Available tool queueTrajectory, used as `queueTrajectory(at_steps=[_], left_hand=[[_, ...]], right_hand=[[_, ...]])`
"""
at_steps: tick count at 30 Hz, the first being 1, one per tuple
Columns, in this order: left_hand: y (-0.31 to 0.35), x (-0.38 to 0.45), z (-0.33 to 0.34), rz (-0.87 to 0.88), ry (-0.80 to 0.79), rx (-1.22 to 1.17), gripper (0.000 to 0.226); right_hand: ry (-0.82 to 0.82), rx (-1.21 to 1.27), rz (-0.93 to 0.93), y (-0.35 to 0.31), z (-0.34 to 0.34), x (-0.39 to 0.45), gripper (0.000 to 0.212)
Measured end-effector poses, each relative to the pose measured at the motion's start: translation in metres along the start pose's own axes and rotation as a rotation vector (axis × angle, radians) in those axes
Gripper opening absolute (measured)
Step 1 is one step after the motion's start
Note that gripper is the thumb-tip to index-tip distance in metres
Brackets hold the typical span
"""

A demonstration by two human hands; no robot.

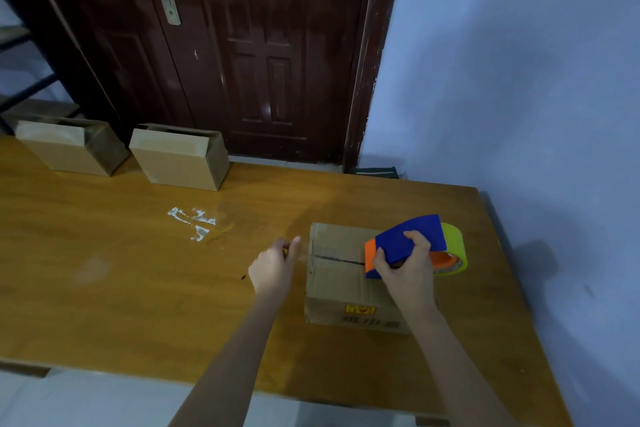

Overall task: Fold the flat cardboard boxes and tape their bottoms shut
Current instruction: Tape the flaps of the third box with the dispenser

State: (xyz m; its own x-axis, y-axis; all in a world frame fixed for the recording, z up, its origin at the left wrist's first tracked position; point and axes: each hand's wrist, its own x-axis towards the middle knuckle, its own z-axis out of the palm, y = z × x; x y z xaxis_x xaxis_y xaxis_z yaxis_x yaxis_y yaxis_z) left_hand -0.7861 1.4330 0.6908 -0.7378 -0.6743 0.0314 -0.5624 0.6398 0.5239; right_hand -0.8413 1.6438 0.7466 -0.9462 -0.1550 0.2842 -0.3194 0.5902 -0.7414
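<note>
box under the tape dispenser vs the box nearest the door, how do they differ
The box under the dispenser lies near the hands with closed flaps up, seam showing; the box nearest the door sits at the table's far edge with its top open. The near one has a yellow printed label; the far one looks plain. Both are brown cardboard.

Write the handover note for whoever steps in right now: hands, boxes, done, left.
Right hand grips the blue-and-orange tape dispenser on top of the near box, over its centre seam.
Left hand is beside the box's left edge, seemingly pinching the tape end; unclear.
Two folded boxes stand at the far side of the table.
Done: near box folded, flaps closed.
Left: seam still looks open; tape it.
</note>
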Motion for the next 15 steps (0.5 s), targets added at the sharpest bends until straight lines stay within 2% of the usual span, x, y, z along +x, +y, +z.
queueTrajectory(at_steps=[8, 12, 15], left_hand=[[0.008, -0.011, 0.027, -0.149, -0.171, -0.438, 0.051], [0.015, -0.016, 0.023, -0.133, -0.184, -0.309, 0.047], [0.017, -0.014, 0.017, -0.172, -0.276, -0.197, 0.048]], right_hand=[[-0.037, -0.056, -0.006, 0.003, 0.004, 0.001, 0.049], [-0.032, -0.057, -0.022, 0.003, 0.005, 0.002, 0.047], [-0.028, -0.05, -0.002, 0.004, 0.005, 0.0, 0.047]])
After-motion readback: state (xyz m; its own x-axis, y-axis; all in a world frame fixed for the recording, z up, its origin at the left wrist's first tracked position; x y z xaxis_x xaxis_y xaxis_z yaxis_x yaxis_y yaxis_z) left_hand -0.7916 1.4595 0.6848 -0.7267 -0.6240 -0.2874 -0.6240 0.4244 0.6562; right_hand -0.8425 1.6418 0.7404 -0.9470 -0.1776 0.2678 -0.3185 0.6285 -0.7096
